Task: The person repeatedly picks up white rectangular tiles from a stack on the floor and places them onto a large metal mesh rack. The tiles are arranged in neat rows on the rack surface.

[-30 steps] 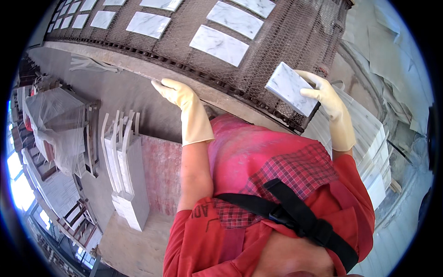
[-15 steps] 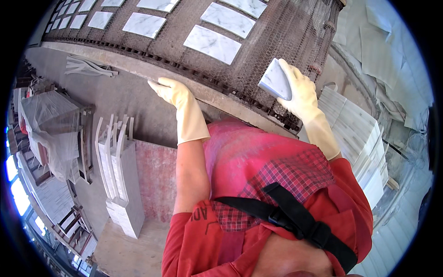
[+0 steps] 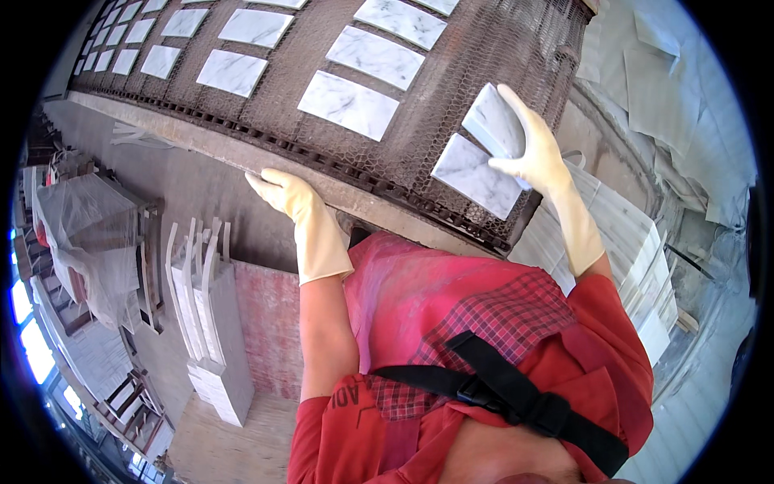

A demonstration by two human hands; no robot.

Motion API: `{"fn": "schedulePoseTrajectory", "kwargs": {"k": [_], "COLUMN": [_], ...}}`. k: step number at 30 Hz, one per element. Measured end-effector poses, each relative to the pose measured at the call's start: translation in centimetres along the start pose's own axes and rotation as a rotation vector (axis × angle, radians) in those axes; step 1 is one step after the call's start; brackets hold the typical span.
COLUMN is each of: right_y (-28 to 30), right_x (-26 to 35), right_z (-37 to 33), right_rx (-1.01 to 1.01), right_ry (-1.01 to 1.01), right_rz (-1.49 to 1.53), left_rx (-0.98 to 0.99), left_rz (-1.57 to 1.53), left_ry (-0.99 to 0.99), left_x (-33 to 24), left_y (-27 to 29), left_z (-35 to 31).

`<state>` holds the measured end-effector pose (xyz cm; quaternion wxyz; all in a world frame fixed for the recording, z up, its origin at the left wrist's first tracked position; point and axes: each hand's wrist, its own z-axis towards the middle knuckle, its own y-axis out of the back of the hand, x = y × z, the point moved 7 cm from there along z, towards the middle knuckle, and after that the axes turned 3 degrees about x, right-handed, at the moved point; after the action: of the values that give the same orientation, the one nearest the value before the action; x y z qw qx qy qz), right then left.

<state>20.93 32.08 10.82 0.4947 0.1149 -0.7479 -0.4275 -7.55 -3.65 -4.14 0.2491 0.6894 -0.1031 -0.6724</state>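
Upper right, your right hand (image 3: 538, 157) clasps a grey-veined white tile (image 3: 493, 121), thumb and fingers wide apart, above the mesh conveyor (image 3: 451, 90); left of centre, your left hand (image 3: 289, 196) is half-open, empty.

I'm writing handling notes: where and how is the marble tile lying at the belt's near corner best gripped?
Probably across its width, by both long edges, from above: the flat tile lies on the mesh belt. Come from the near side, where one long edge is exposed; the right hand and held tile crowd the other.
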Motion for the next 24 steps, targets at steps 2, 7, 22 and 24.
{"fn": "schedulePoseTrajectory", "kwargs": {"k": [2, 7, 22, 24], "right_y": [0.1, -2.4, -3.2, -3.0], "right_x": [-2.0, -5.1, -6.3, -6.3], "right_z": [1.8, 3.7, 4.7, 4.8], "right_rx": [0.006, 0.11, 0.2, 0.204], "right_ry": [-0.035, -0.007, 0.077, 0.065], "right_rz": [-0.112, -0.333, -0.389, -0.369], "left_rx": [0.005, 0.021, 0.063, 0.063], "left_rz": [0.004, 0.01, 0.013, -0.033], "left_ry": [0.006, 0.067, 0.147, 0.158], "left_x": [0.0, -0.6, -0.9, -1.9], "left_y": [0.1, -0.1, -0.1, -0.2], "left_z": [-0.1, -0.4, -1.0, -1.5]}}
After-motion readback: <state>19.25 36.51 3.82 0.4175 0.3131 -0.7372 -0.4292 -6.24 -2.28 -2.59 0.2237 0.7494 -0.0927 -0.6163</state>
